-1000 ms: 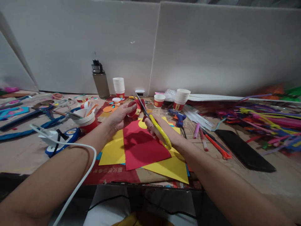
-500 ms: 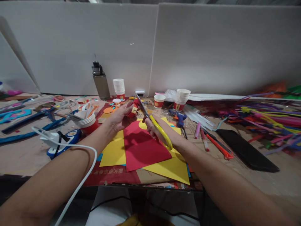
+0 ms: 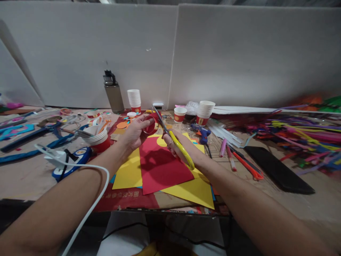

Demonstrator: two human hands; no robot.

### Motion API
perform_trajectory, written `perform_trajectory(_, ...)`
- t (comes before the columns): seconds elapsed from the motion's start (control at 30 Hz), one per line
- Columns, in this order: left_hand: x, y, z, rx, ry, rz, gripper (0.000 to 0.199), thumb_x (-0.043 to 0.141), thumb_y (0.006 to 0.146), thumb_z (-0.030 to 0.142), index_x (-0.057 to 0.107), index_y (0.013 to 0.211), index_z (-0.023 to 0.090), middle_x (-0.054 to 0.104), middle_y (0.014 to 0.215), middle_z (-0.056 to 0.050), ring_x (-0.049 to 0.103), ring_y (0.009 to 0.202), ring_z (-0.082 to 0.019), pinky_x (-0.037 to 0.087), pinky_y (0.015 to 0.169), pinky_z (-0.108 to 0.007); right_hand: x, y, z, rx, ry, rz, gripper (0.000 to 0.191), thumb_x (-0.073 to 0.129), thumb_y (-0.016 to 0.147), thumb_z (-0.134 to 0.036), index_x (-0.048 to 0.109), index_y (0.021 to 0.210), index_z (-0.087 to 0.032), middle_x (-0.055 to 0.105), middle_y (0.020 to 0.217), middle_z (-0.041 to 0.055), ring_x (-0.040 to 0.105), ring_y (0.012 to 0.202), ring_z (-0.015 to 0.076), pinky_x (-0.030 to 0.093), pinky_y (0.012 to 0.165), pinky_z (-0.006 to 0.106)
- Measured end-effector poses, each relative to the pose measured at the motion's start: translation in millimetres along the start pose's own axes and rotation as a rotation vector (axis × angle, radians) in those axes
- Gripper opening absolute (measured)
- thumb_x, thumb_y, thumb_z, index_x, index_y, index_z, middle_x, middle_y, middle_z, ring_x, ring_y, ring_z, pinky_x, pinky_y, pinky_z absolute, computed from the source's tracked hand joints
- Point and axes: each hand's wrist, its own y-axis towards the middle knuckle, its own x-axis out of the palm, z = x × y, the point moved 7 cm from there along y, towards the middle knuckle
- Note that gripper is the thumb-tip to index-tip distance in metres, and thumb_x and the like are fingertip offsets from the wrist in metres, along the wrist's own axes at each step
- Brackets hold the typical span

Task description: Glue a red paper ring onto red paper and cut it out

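Between the thumb and fingers of my left hand [image 3: 137, 132] is a red paper cup piece [image 3: 152, 126], turned so that its round opening shows. My right hand [image 3: 177, 144] grips a pair of scissors [image 3: 183, 151] by their yellow handles, with the blades pointing up and away from me. The blades lie against the right side of the cup piece; whether they bite into it I cannot tell. Below both hands lies a red sheet of paper [image 3: 165, 170] on top of yellow sheets [image 3: 191, 190].
Stacked paper cups [image 3: 205, 112] and a bottle [image 3: 114, 94] stand at the back. To the right are a blue glue gun [image 3: 204, 135], an orange cutter [image 3: 249, 167], a black phone [image 3: 278, 170] and pipe cleaners [image 3: 301, 138]. A white cable [image 3: 102, 192] crosses my left forearm.
My left hand has turned the red cup piece, so its open ring now faces me more. The scissors in my right hand have barely moved.
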Motion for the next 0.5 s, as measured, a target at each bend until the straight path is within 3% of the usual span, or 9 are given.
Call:
perform_trajectory(0.27, -2.9, 0.9, 4.2, 0.057, 0.1, 0.024, 0.024, 0.082, 0.061, 0.014, 0.07, 0.082, 0.01, 0.07, 0.072, -0.002, 0.063, 0.067, -0.008, 0.051, 0.065, -0.017, -3.0, 0.3, -3.4, -0.016, -0.042, 0.017, 0.037, 0.048, 0.089, -0.06, 0.047, 0.084, -0.023, 0.05, 0.063, -0.0031, 0.046, 0.057, 0.0132, 0.037, 0.054, 0.027)
perform_trajectory(0.5, 1.4, -5.5, -2.9, 0.051, 0.096, 0.074, 0.019, 0.081, 0.063, 0.019, 0.07, 0.078, 0.013, 0.071, 0.073, -0.001, 0.061, 0.061, -0.009, 0.048, 0.059, -0.019, -2.9, 0.7, -3.5, -0.04, -0.036, 0.034, 0.039, 0.043, 0.091, -0.062, 0.047, 0.084, -0.023, 0.05, 0.062, -0.0029, 0.047, 0.057, 0.0136, 0.038, 0.053, 0.027)
